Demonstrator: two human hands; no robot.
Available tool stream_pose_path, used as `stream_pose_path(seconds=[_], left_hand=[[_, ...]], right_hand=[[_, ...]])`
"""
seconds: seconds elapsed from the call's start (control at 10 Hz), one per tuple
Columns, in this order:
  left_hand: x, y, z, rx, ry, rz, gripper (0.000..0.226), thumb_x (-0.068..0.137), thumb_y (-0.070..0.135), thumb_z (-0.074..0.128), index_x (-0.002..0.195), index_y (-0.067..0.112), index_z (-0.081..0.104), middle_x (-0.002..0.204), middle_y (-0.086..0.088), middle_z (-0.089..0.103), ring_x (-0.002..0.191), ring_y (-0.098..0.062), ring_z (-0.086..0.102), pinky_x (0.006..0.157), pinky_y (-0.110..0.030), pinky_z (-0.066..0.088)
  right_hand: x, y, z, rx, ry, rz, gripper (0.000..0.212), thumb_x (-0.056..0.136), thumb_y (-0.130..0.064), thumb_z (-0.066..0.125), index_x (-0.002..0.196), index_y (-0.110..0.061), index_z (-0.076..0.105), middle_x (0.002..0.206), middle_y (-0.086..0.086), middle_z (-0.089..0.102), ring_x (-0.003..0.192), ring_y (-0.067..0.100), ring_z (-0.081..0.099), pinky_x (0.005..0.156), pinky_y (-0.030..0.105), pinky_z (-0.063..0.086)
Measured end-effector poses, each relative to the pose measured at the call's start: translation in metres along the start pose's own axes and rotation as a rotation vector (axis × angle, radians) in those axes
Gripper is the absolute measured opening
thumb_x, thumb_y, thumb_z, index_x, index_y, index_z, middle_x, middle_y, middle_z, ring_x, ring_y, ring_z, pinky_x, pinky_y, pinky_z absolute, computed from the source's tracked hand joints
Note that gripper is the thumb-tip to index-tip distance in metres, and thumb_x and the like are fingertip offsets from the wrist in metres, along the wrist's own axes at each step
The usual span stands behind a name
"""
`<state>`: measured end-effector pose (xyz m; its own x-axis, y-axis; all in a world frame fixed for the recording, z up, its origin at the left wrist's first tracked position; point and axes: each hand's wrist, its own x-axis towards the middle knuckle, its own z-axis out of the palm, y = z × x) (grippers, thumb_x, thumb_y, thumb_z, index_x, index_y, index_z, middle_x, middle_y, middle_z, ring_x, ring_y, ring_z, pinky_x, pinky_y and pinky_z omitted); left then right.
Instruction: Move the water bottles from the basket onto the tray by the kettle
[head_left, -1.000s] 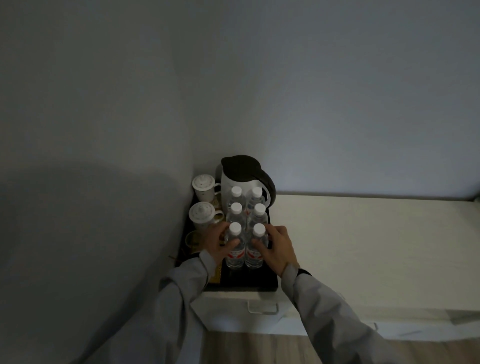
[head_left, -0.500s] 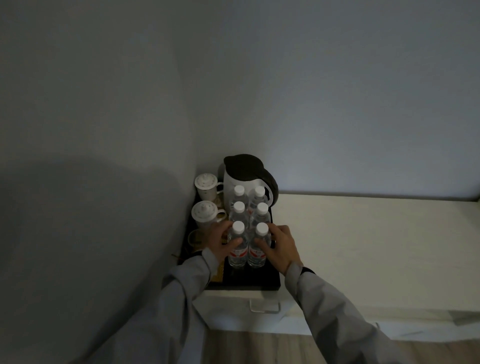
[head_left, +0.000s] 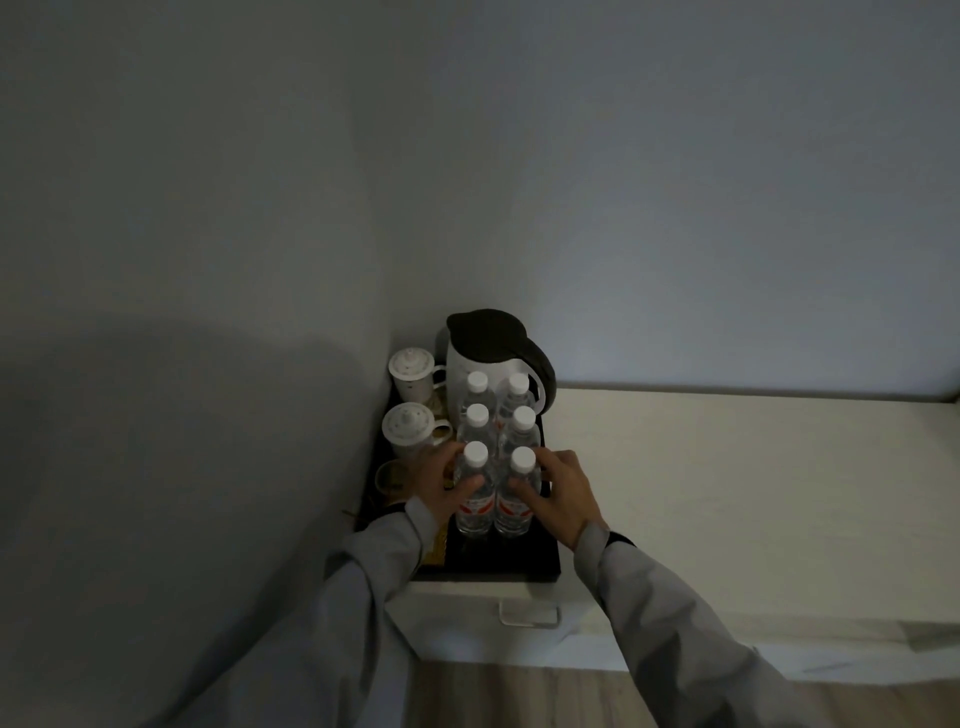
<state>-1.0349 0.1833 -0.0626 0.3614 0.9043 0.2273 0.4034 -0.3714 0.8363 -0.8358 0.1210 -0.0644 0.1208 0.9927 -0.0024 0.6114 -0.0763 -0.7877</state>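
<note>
Squaring up the front pair: left hand (head_left: 445, 486) and right hand (head_left: 558, 496) each wrap fingers round a bottle (head_left: 474, 488), pressing them together; six bottles stand in twos on the tray (head_left: 498, 564) before the kettle (head_left: 491, 358), probably to save room; no basket visible.

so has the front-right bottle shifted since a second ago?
No. The front-right bottle keeps its place behind the tray's front rim, in line with the kettle.

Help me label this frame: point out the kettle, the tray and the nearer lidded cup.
kettle (head_left: 485, 338): head view, on its dark lid.
tray (head_left: 498, 564): head view, on the bare black front part.
nearer lidded cup (head_left: 408, 422): head view, on its lid.
</note>
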Motion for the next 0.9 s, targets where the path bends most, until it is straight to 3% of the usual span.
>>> stream_pose_path(seconds=[0.2,0.3,0.5,0.7,0.9], left_hand=[[-0.002,0.002,0.003,0.008,0.03,-0.018,0.054,0.071,0.044,0.066,0.104,0.002,0.063,0.097,-0.002,0.063,0.089,-0.013,0.058,0.072,-0.018,0.042],[-0.004,0.0,0.004,0.006,0.041,-0.034,0.049,0.073,0.038,0.069,0.108,0.004,0.062,0.1,0.001,0.061,0.093,-0.016,0.059,0.077,-0.028,0.046],[-0.006,0.0,0.003,0.134,0.003,-0.095,0.043,0.078,0.026,0.075,0.116,0.011,0.06,0.111,-0.011,0.066,0.103,-0.029,0.06,0.086,-0.042,0.051],[0.0,0.016,-0.007,0.227,-0.027,-0.127,0.037,0.081,0.036,0.069,0.113,0.019,0.059,0.112,-0.008,0.062,0.101,-0.025,0.059,0.087,-0.042,0.049],[0.02,0.046,-0.026,0.385,0.042,0.007,0.05,0.084,0.047,0.062,0.126,0.022,0.054,0.122,-0.007,0.057,0.111,-0.026,0.053,0.094,-0.041,0.047]], right_hand=[[-0.001,-0.002,-0.001,-0.001,-0.007,0.002,0.049,0.087,-0.033,0.073,0.133,-0.023,0.058,0.113,0.014,0.057,0.112,0.025,0.048,0.087,0.023,0.04],[-0.002,-0.004,-0.002,0.004,-0.012,0.009,0.049,0.086,-0.035,0.073,0.132,-0.024,0.058,0.114,0.014,0.057,0.112,0.025,0.049,0.089,0.026,0.043],[-0.003,-0.009,-0.005,-0.012,-0.016,0.025,0.05,0.086,-0.035,0.072,0.133,-0.023,0.057,0.115,0.014,0.056,0.111,0.027,0.051,0.091,0.032,0.048],[-0.002,-0.025,-0.015,-0.037,-0.026,0.009,0.042,0.088,-0.039,0.067,0.126,-0.023,0.057,0.111,0.012,0.059,0.105,0.028,0.056,0.081,0.027,0.039],[0.004,-0.043,-0.051,-0.072,0.032,-0.086,0.054,0.087,-0.042,0.069,0.134,-0.024,0.051,0.119,0.007,0.056,0.111,0.025,0.059,0.091,0.029,0.046]])
